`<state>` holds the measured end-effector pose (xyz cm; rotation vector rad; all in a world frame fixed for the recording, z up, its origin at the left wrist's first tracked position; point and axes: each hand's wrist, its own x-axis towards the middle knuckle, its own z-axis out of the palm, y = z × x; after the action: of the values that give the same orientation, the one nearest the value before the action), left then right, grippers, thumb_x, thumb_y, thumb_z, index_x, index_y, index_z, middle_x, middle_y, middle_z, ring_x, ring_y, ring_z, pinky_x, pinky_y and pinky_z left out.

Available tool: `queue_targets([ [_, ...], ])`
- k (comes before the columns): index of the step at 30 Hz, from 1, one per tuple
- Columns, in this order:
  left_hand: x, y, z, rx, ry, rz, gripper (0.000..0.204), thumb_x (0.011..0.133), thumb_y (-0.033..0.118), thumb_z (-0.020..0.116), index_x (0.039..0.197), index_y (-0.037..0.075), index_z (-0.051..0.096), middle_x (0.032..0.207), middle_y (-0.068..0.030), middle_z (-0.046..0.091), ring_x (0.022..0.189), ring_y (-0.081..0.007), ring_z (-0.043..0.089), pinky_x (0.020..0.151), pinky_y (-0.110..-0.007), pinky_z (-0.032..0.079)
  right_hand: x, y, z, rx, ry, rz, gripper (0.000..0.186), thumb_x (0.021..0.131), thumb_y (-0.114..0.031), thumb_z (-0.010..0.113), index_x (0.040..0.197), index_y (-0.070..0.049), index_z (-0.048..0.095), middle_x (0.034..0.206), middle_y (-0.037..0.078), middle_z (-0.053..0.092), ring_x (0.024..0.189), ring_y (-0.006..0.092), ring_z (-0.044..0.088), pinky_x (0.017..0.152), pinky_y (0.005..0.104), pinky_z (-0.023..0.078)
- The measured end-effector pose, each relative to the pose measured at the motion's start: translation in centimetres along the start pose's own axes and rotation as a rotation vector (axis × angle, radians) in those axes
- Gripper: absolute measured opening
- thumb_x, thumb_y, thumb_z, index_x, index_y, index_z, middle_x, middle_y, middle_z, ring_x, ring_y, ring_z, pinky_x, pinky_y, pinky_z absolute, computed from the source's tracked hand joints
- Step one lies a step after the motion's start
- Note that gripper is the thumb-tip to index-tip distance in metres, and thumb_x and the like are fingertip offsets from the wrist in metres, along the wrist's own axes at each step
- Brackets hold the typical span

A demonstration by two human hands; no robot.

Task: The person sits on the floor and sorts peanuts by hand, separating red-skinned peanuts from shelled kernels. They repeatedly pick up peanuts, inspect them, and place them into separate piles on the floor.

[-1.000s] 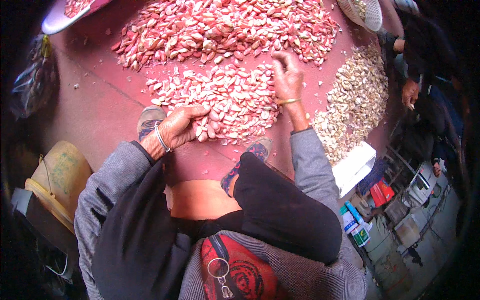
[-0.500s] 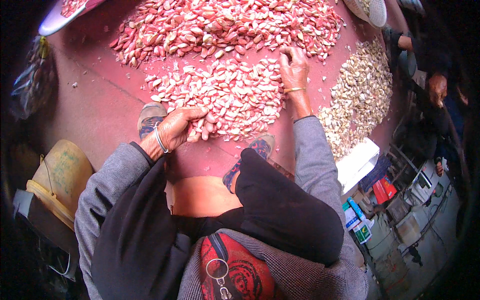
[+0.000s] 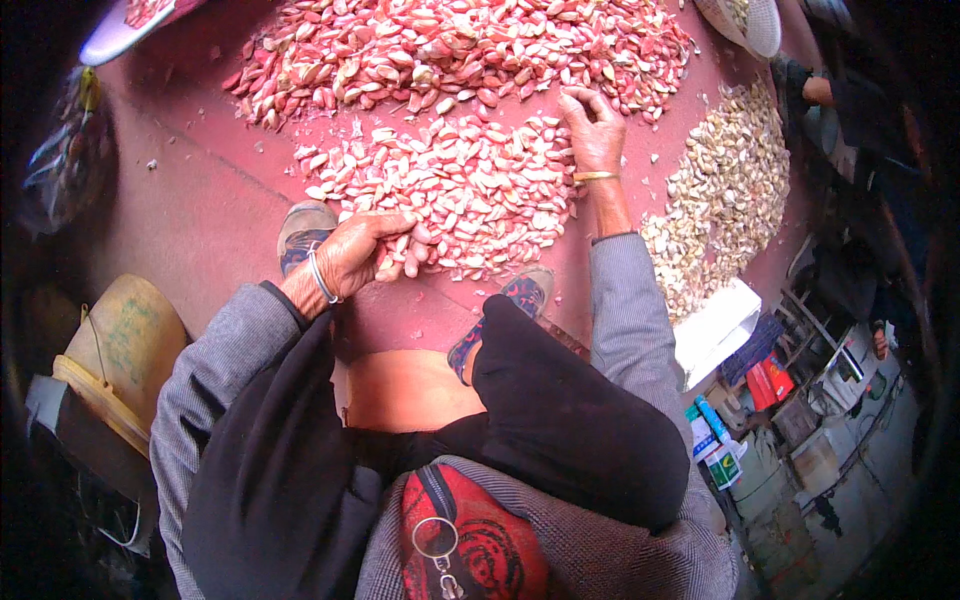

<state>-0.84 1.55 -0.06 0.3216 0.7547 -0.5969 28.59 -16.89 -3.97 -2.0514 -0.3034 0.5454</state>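
Note:
My left hand (image 3: 357, 250) rests at the near left edge of the middle heap of pink-skinned garlic cloves (image 3: 470, 185). Its fingers are curled in with the thumb on top, and whatever lies inside is hidden. At the right end of the gap between that heap and the larger, redder clove heap (image 3: 450, 50) is my right hand (image 3: 598, 135). Its thumb and forefinger bend together close to the larger heap's lower edge. Anything between those fingertips is too small to make out.
A beige heap of small pieces (image 3: 725, 185) lies to the right, with a white box (image 3: 718, 330) at its near end. Far right stands a pale basket (image 3: 765, 30). A yellowish bucket (image 3: 125, 335) is at left. My shoes (image 3: 305, 235) flank the middle heap's near edge.
My right hand has shifted slightly, its thumb and forefinger bending more toward the upper left. My left hand has stayed in place. The view has shifted a little.

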Motion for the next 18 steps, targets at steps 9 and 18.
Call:
queue_targets([
  [9,0.2,0.1,0.4,-0.028,-0.036,0.014,0.033,0.106,0.026,0.046,0.100,-0.001,0.065,0.081,-0.0128,0.070,0.062,-0.0166,0.067,0.043,-0.021,0.043,-3.7,-1.8,0.1,0.959,-0.302,0.486,0.015,0.100,-0.020,0.062,0.102,-0.005,0.065,0.092,0.003,0.065,0.081,0.0187,0.065,0.062,0.0271,0.047],
  [18,0.9,0.7,0.9,-0.208,-0.148,0.125,0.037,0.108,0.026,0.041,0.108,-0.004,0.062,0.088,-0.0169,0.070,0.068,-0.0216,0.069,0.046,-0.024,0.049,-12.4,-8.1,4.8,0.436,-0.451,0.277,0.016,0.096,-0.013,0.066,0.102,0.001,0.068,0.086,0.004,0.068,0.076,0.0097,0.064,0.068,0.0236,0.053],
])
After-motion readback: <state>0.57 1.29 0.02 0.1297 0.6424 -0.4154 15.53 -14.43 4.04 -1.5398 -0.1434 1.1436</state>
